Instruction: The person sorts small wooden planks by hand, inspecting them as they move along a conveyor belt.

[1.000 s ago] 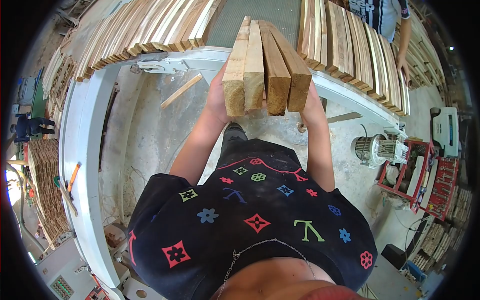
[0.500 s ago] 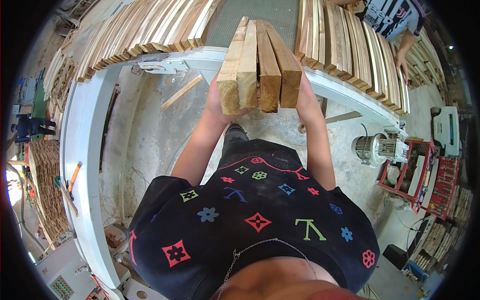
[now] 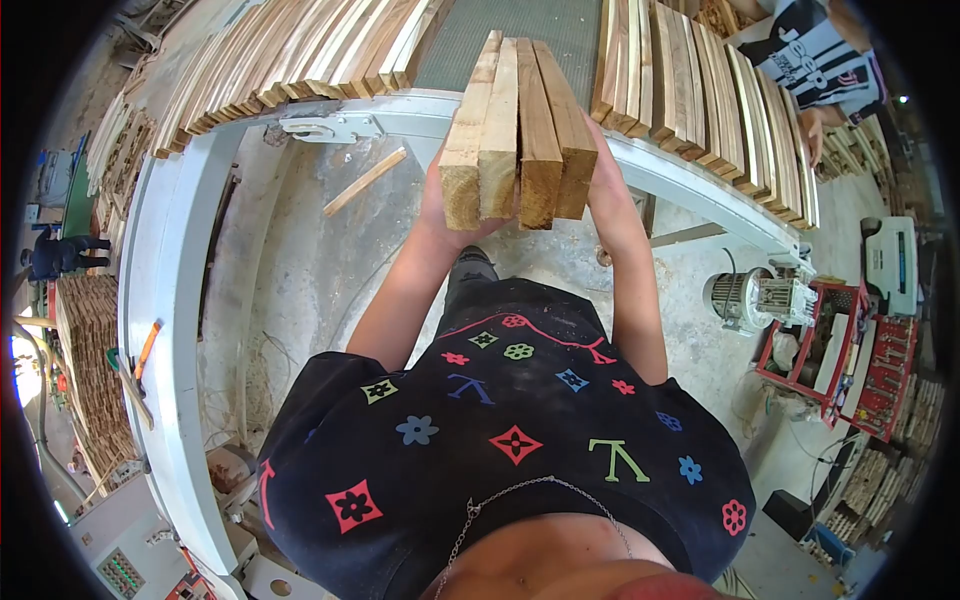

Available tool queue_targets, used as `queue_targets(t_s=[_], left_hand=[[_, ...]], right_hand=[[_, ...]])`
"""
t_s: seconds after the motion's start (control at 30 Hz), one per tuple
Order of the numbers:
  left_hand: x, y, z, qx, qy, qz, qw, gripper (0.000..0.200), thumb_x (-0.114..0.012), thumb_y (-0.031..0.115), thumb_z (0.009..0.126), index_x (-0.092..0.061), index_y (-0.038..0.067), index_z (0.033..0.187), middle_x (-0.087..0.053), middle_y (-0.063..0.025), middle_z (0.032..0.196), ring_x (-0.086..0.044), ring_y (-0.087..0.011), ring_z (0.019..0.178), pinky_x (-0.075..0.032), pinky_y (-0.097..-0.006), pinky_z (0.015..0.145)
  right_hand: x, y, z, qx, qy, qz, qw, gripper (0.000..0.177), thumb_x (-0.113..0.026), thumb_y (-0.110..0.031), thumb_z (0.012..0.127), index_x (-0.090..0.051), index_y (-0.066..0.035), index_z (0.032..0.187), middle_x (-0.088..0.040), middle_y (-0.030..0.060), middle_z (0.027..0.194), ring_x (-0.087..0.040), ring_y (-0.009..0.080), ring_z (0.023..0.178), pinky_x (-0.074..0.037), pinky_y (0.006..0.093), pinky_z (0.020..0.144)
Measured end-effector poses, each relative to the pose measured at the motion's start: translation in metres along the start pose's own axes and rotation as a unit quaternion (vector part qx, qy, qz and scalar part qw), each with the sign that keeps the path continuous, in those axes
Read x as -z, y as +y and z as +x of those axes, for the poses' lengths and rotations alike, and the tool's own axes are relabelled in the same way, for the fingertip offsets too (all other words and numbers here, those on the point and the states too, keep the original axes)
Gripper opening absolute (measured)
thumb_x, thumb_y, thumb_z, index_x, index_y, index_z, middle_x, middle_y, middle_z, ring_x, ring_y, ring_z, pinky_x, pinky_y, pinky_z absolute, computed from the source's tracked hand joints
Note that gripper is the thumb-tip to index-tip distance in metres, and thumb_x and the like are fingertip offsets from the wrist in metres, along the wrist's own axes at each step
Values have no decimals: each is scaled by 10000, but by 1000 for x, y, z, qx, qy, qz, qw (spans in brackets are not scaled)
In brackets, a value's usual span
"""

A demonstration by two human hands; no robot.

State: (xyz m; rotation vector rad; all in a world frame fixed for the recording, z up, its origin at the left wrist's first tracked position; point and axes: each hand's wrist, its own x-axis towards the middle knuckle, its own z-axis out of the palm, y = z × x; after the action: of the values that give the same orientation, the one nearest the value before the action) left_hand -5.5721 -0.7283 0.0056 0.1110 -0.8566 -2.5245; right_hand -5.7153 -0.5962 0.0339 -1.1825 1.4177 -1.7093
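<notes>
Several wooden boards (image 3: 507, 130) stand side by side between my two hands, end grain toward me, above the near edge of the machine frame. My left hand (image 3: 438, 208) grips the pale outer board from the left and below, most of its fingers hidden under the wood. Against the darker outer board on the right presses my right hand (image 3: 604, 178), its fingers largely hidden behind it. The boards touch closely, with a thin dark gap near the middle.
A green-grey conveyor belt (image 3: 508, 22) lies beyond, with a left row of boards (image 3: 300, 55) and a right row of boards (image 3: 690, 90). A co-worker (image 3: 815, 70) stands at the far right. A motor (image 3: 742, 298), a red tool rack (image 3: 885, 375) and a loose stick (image 3: 365, 181) are below.
The held boards have come closer together; the right one has shifted left and the wider gap has closed. The co-worker at the right has moved slightly.
</notes>
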Motion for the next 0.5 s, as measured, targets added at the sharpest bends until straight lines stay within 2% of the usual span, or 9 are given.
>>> queue_targets(t_s=[0.1, 0.17, 0.23, 0.33, 0.4, 0.43, 0.47, 0.5], left_hand=[[4, -6, 4, 12, 16, -6, 1000, 532, -311, 435, 1068, -410, 101, 1470, -550, -93, 1384, -572, -250, 1237, -476, -418, 1034], [13, -17, 3, 45, 27, -55, 997, 552, -313, 453, 1068, -407, 88, 1472, -553, -103, 1383, -574, -253, 1238, -476, -414, 1040], [18, -27, -8, 83, 42, -113, 989, 583, -317, 476, 1061, -399, 75, 1476, -545, -124, 1393, -568, -268, 1247, -466, -421, 1053], [11, -44, -33, 123, 64, -175, 975, 645, -317, 521, 1047, -379, 55, 1488, -517, -164, 1423, -553, -298, 1265, -441, -435, 1079], [14, -58, -42, 154, 29, -194, 968, 748, -292, 596, 1018, -328, 35, 1512, -465, -237, 1452, -503, -393, 1300, -401, -480, 1106], [13, -60, -45, 177, -29, -221, 959, 809, -278, 639, 999, -298, 25, 1525, -435, -276, 1465, -471, -447, 1316, -380, -507, 1117], [27, -72, -48, 205, 28, -217, 954, 900, -259, 706, 960, -249, 19, 1542, -384, -333, 1475, -415, -523, 1329, -354, -538, 1124], [37, -79, -50, 220, 13, -245, 944, 895, -270, 724, 952, -281, 51, 1542, -406, -295, 1480, -436, -466, 1339, -368, -527, 1115]], right_hand=[[-2, 1, 0, 20, 15, 22, 999, 652, -488, -440, 1029, -302, -81, 1540, -636, 60, 1039, -587, 142, 934, -484, 287, 856], [-1, 4, -2, -16, 26, 62, 998, 611, -483, -436, 1032, -347, -77, 1508, -644, 66, 1022, -605, 136, 912, -488, 282, 844], [5, 10, -3, -94, 33, 130, 987, 562, -485, -426, 1033, -397, -81, 1467, -649, 73, 1007, -622, 126, 901, -489, 278, 832], [3, 6, -3, -222, 55, 64, 971, 541, -524, -433, 1014, -431, -92, 1422, -648, 81, 991, -623, 118, 878, -483, 277, 803], [-2, 18, -3, -291, 80, 43, 952, 549, -562, -436, 993, -438, -103, 1411, -648, 84, 982, -622, 121, 857, -486, 274, 765], [-4, 34, -5, -322, 94, 37, 941, 558, -583, -437, 981, -438, -110, 1410, -648, 85, 977, -620, 125, 846, -489, 272, 743], [3, 67, -6, -284, 91, 3, 954, 597, -656, -401, 939, -427, -117, 1412, -651, 103, 989, -635, 152, 825, -513, 293, 644], [0, 81, -7, -268, 102, -16, 958, 617, -694, -349, 916, -409, -125, 1415, -660, 110, 981, -647, 173, 804, -525, 307, 620]])
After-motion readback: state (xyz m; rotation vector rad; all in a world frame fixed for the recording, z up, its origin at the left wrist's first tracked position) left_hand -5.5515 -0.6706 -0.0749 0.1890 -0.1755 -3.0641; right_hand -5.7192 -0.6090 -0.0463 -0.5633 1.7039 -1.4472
